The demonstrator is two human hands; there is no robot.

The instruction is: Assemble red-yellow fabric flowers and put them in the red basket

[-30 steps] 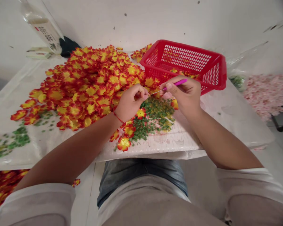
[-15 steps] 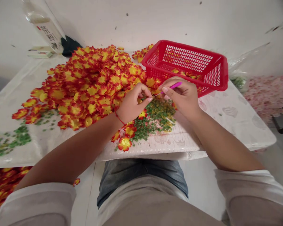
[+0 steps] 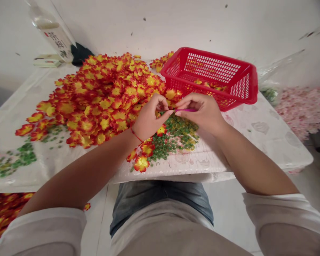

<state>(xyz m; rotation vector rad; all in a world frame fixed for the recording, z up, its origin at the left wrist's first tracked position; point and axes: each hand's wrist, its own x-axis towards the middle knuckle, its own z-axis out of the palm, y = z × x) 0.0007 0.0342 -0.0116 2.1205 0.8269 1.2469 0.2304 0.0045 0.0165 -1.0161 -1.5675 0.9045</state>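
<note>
My right hand (image 3: 206, 111) is closed around a thin needle tool with a purple handle (image 3: 188, 110), held nearly level. Its slim metal shaft reaches left between the fingers of my left hand (image 3: 151, 117). Thumb and fingertips of that left hand are pinched at the shaft; any small piece in them is too hidden to name. Both hands hover over a heap of tiny green plastic pieces (image 3: 173, 137). Just left of them lies a big pile of red-and-yellow artificial flower heads (image 3: 104, 103). A few loose flower heads (image 3: 141, 163) rest below my left wrist.
Behind my right hand stands a red plastic basket (image 3: 173, 81) with some flower heads inside. A plastic bottle (image 3: 54, 39) and a small box (image 3: 46, 61) are at the back left. Pink flowers (image 3: 300, 110) sit beyond the table's right edge. More green bits (image 3: 25, 153) lie left.
My right hand has turned and lowered, bringing the needle tool from a slant to nearly level. Its shaft now reaches into my left fingers. My left hand has stayed almost still.
</note>
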